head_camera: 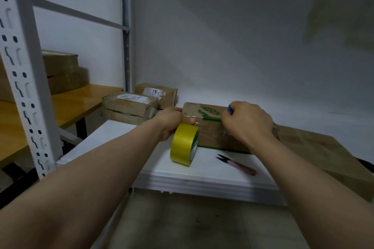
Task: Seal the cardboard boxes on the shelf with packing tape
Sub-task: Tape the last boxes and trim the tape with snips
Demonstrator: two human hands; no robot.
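Observation:
A cardboard box with green print (204,125) sits on the white shelf (202,176). My left hand (172,121) grips the box's left end, thumb on its top. A yellow roll of packing tape (183,144) stands on edge against the box's front left corner, just under that hand. My right hand (245,122) is curled over the box's right part and holds a small blue object (229,109) whose shape is mostly hidden. Clear tape glints on the box top.
Small pink-handled snips (235,164) lie on the shelf in front of the box. A large flat cardboard box (323,153) lies at the right. Two labelled boxes (131,107) stand at the back left. More boxes (60,70) are stacked on a wooden table beyond the white upright (26,79).

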